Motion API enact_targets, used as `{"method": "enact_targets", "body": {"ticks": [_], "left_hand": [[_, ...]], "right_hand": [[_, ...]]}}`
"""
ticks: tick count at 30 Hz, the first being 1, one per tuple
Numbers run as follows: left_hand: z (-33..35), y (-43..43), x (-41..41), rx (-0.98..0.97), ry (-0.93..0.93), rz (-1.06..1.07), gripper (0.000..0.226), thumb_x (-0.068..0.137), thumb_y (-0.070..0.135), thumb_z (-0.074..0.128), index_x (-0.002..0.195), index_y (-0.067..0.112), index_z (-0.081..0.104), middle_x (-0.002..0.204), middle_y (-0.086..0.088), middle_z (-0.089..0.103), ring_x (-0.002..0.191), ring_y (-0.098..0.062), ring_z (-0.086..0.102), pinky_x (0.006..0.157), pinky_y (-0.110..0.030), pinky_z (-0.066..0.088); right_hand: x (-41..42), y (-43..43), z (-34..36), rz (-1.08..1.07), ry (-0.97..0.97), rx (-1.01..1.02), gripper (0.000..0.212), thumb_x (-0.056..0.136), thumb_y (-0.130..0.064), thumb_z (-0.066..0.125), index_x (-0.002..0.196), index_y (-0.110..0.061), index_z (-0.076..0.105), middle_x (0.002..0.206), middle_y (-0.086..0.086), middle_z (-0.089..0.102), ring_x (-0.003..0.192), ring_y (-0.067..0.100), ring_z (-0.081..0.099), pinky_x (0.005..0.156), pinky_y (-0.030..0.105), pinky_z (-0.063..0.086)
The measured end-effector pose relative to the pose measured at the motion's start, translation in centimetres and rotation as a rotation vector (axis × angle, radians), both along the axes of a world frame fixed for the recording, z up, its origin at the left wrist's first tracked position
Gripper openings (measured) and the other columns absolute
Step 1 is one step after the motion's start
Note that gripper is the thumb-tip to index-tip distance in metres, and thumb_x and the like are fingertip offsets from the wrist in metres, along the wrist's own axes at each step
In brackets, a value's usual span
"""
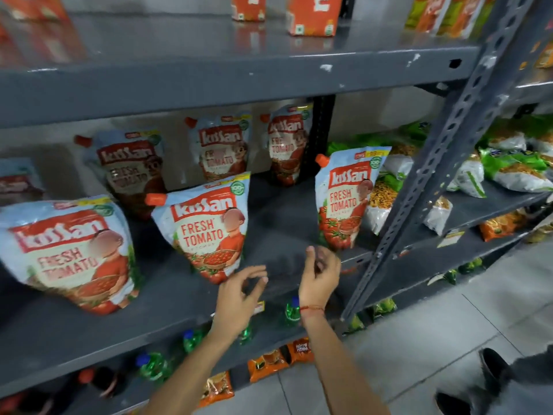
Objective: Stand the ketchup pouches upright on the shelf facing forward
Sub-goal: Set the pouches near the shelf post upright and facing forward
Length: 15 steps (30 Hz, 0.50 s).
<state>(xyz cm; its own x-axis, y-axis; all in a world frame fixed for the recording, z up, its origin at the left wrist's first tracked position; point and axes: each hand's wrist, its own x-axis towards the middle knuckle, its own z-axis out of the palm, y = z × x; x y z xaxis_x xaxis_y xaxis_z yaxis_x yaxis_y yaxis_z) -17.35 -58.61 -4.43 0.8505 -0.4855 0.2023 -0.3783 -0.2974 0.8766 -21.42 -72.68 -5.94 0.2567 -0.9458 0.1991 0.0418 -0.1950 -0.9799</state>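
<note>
Six ketchup pouches stand on the grey shelf [179,298], all labels facing forward: three in front, three behind. Front row: left pouch [71,253], middle pouch [209,226], right pouch [347,199] near the upright post [419,187]. Back row: back-left pouch [131,172], back-middle pouch [221,148], back-right pouch [287,145], blurred and in shade. A seventh, darker pack [18,178] at far left is too blurred to identify. Left hand [239,298] hovers at the shelf edge just below the middle pouch, fingers loosely curled, grip narrow, holding nothing. Right hand [320,274], red thread on wrist, is raised between middle and right pouches, fingers curled, empty.
</note>
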Motion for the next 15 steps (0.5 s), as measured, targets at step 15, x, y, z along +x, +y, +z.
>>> {"method": "enact_targets", "body": {"ticks": [15], "left_hand": [[0.0, 7.4, 7.2, 0.153, 0.182, 0.084, 0.084, 0.065, 0.040, 0.079, 0.135, 0.019, 0.037, 0.133, -0.002, 0.053, 0.121, -0.018, 0.050, 0.095, -0.029, 0.039]], "right_hand": [[6.7, 3.6, 1.3, 1.016, 0.316, 0.026, 0.077, 0.055, -0.054, 0.082, 0.120, -0.024, 0.055, 0.118, -0.003, 0.067, 0.111, 0.011, 0.061, 0.100, 0.041, 0.050]]}}
